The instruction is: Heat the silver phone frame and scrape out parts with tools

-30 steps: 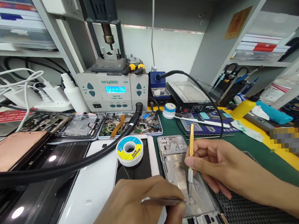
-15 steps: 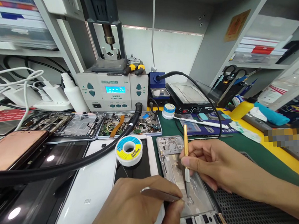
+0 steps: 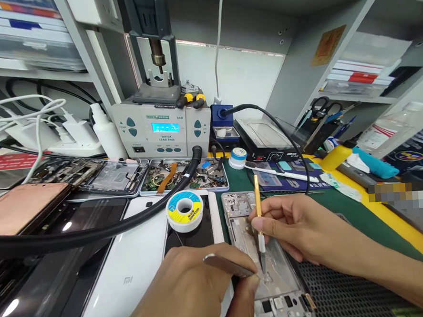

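Note:
My right hand (image 3: 294, 223) is closed around the gold handle of a craft knife (image 3: 258, 198), which stands nearly upright. Its blade tip points down at the phone frame (image 3: 282, 269), close to a small clear patch on the bare metal. Between the thumb and forefinger of my left hand (image 3: 194, 286) is a pair of metal tweezers (image 3: 225, 265). Their rounded back end shows, while the tips are hidden behind my fingers. That hand is over the frame's left edge, just left of the knife blade.
A solder spool (image 3: 186, 223) sits on the phones left of the frame. A thick black hose (image 3: 105, 236) crosses from the hot-air station (image 3: 163, 130). Behind lies a tray of circuit boards (image 3: 189, 174). A white brush (image 3: 287, 173) rests on the green mat (image 3: 338, 213).
My right hand and the knife have shifted slightly left, and the blade tip sits a little higher on the frame. My left hand keeps its pinch on the tweezers. The view has turned slightly.

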A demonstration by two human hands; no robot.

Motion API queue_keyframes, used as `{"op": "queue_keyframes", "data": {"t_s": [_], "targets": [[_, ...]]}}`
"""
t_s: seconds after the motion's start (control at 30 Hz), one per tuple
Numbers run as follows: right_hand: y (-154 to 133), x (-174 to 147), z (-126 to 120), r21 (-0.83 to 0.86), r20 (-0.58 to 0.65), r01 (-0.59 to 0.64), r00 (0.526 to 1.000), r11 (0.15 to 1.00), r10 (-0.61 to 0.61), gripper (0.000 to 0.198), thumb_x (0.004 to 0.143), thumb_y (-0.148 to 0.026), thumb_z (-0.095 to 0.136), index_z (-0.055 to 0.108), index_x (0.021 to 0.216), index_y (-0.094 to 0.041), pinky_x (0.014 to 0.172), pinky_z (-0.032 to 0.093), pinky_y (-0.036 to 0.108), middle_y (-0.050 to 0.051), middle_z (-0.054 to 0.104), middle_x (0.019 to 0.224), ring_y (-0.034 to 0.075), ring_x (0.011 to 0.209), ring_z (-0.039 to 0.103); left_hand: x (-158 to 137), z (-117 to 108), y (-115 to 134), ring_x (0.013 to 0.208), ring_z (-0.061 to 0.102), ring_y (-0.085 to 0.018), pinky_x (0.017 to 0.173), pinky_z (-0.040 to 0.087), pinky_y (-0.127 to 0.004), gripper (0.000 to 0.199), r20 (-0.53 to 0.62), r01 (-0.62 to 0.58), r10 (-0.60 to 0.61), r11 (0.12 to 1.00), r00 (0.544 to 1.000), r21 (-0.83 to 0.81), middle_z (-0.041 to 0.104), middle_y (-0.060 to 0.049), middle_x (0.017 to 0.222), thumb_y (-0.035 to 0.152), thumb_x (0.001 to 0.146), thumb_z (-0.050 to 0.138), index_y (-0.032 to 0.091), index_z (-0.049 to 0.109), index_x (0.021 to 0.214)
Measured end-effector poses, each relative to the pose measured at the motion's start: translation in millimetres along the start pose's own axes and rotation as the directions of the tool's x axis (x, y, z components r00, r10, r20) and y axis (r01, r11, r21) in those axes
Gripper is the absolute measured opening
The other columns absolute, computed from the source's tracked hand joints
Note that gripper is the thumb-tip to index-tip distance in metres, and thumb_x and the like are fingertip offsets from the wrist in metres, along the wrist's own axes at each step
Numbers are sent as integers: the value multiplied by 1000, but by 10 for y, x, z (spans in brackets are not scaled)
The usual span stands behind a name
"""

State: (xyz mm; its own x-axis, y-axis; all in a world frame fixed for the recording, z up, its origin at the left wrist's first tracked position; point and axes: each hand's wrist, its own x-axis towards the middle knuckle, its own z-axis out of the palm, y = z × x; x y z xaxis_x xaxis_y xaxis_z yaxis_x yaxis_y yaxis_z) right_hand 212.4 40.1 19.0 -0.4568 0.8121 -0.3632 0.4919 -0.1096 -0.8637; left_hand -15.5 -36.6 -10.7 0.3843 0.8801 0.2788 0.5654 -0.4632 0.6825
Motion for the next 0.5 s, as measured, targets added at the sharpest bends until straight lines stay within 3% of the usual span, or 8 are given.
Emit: {"op": "queue_keyframes", "data": {"t_s": [0.27, 0.5], "targets": [[-112, 33, 17, -112, 35, -52, 998, 992, 56, 30, 96, -42, 75, 60, 82, -20, 34, 35, 14, -6, 60, 50, 6, 35, 45, 22, -11, 82, 50, 67, -9, 44, 47, -12, 23, 21, 64, -63, 997, 998, -47, 76, 8, 73, 19, 90, 60, 28, 80, 93], [-134, 88, 29, -126, 96, -50, 993, 991, 62, 26, 99, -36, 69, 56, 81, -21, 35, 39, 13, -6, 63, 50, 7, 34, 51, 62, -42, 142, 46, 65, -8, 43, 43, -10, 22, 15, 127, -127, 990, 992, -66, 72, 11, 63, 17, 85, 63, 29, 81, 83]]}}
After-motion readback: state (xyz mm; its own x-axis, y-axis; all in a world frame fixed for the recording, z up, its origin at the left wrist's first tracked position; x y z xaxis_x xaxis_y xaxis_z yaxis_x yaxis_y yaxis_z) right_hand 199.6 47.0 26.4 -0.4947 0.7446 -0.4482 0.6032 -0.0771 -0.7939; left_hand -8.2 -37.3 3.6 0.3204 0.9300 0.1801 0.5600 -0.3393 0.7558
